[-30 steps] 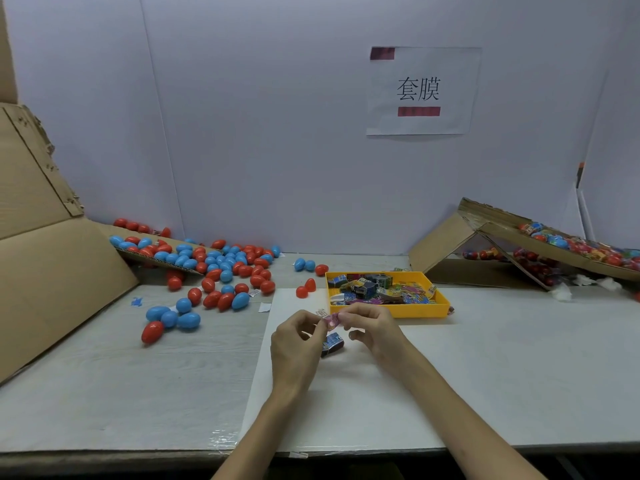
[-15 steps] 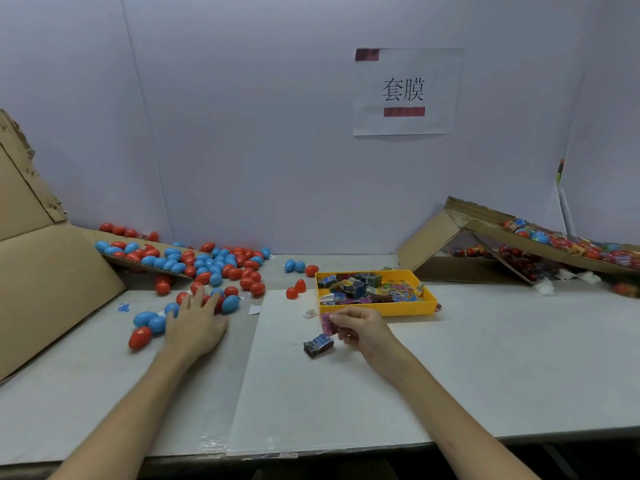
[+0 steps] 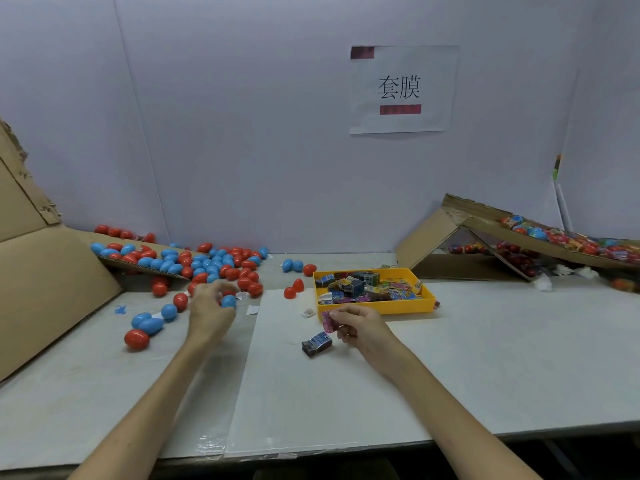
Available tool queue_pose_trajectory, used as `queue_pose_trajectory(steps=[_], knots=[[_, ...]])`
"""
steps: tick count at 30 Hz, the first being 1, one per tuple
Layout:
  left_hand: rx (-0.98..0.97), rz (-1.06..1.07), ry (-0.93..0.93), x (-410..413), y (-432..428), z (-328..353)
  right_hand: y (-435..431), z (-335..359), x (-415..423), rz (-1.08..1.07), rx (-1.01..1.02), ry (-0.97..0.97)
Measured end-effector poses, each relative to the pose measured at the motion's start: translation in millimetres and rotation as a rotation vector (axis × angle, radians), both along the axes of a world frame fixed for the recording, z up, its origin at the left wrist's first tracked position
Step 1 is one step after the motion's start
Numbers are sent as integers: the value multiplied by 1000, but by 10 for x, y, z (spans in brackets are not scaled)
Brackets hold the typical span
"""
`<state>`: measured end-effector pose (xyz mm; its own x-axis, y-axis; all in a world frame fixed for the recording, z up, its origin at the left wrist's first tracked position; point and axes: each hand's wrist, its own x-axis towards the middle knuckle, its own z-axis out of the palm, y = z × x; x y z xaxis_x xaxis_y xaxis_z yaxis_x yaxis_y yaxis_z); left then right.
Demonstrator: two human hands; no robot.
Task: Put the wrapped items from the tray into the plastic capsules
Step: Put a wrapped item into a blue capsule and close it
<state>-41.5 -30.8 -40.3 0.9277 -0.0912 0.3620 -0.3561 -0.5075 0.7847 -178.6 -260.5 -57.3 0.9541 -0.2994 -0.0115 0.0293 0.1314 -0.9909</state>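
My right fingers pinch a light, crinkly wrapper by its edge. My left fingers curl round a slick capsule

Noted left hand at near edge of the capsule pile, fingers curled round a blue capsule (slightly blurred); found right hand just before the yellow tray, pinching a pink wrapped item; logged a blue wrapped item lying on the white sheet just left of that hand; saw more wrapped items heaped in the tray; sighted a paper sign on the back wall.
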Motion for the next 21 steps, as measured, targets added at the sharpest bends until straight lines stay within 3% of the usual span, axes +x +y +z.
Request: queue_pose_trajectory(steps=[3, 5, 10, 21], knots=[[-388, -232, 164, -179, -264, 109, -1, 6, -10, 1, 12, -7], [-531, -311, 268, -290, -397, 76, -1, 6, -10, 0, 21, -5], [-355, -349, 257, -402, -523, -151, -7, 8, -9, 2, 18, -1], [-329, -375, 306, -429, -473, -266, 4, 17, -27, 16, 3, 4]])
